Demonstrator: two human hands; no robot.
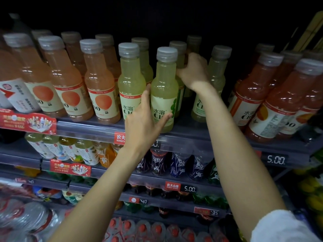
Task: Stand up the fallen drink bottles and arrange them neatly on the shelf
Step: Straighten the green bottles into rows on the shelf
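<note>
Sleeve point(279, 227) cuff, white, shows at the lower right where the right forearm enters view. Below the arms, low shelves carry red-capped water bottles point(143, 229) and price tags reading "35", "40" and "5.00" point(190, 189), one beside a red "农夫山泉 NONGFU SPRING" tag point(173, 186). A shelf higher holds dark bottles with white running figures point(178, 165) and pale tea bottles point(52, 147).

Left hand point(143, 119) reaches to the top shelf rail point(192, 137), its fingers straight and spread, thumb against the label of the front yellow-green bottle point(163, 89) and fingertips along that bottle's left side. This bottle stands upright at the shelf's front edge; its label reads "水溶 C1", the rest covered. Just left stands another yellow-green bottle point(131, 79) with the same lettering.

Right hand point(192, 70) is farther in, fingers curled round the neck of a rear yellow-green bottle point(178, 48) directly behind the front one, which looks upright. A further yellow-green bottle point(216, 75) stands right of the wrist.

Orange bottles point(99, 81) with a round orange fruit and "00" on the label fill the left; red-pink bottles point(277, 95) reading "水溶 C1" fill the right above a "5.00" tag point(276, 159).
</note>
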